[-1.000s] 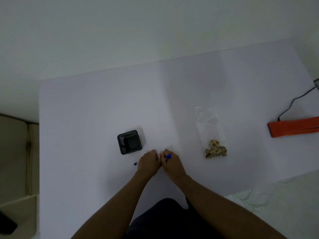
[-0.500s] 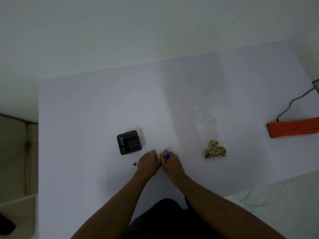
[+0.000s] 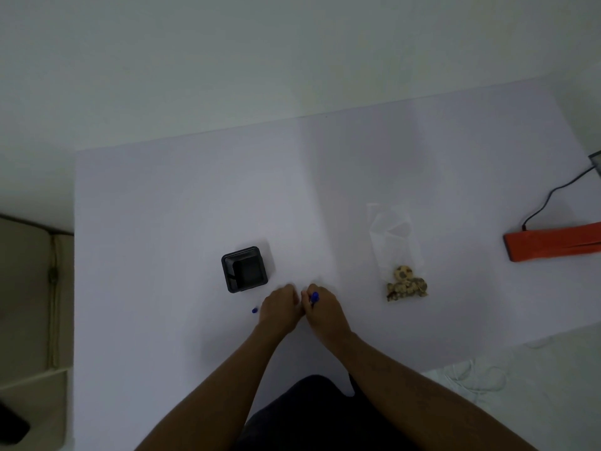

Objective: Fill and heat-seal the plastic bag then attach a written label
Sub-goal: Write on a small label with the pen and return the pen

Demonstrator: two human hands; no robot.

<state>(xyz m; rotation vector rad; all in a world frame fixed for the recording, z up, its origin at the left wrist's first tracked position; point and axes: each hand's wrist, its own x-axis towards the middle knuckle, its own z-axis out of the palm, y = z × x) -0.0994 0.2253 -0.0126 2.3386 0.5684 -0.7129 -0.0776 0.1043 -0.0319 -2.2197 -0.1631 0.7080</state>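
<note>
Both hands sit close together near the front-middle of the tabletop (image 3: pixel 162 206). R hand (image 3: pixel 323 312) has its grip clamped on a blue pen (image 3: pixel 314 297), top end poking up between thumb and fingers. L hand (image 3: pixel 281 309) is curled, knuckles up, pressed down just beside the R; can't tell whether its grip holds anything. A label is prob under the two hands, but white on white, so can't make it out.

Step in hand, by my read: writing the label. To do it well: L hand pins the slip flat so it won't skid on the smooth top, pen kept fairly upright, short firm strokes, and let ink dry before sticking.

The bag (image 3: pixel 395 245) lies flat to the R of the hands, well apart, on the tabletop. Clear thin film, creased, nearly invisible at its far end; lumpy tan-brown bits (image 3: pixel 406 284) bunched at its near end. Whether it's sealed can't be told from here.

Other stuff:
- Black tray (image 3: pixel 244 269), square, glossy rigid plastic w/ rounded corners, just beyond the L hand; looks empty.
- Small blue cap (image 3: pixel 255 310), just L of the L hand.
- Orange sealer (image 3: pixel 553 245), long flat bar, far R, w/ thin black cord (image 3: pixel 549 196) running off toward the edge.

Tabletop is matte, pale, no texture.
</note>
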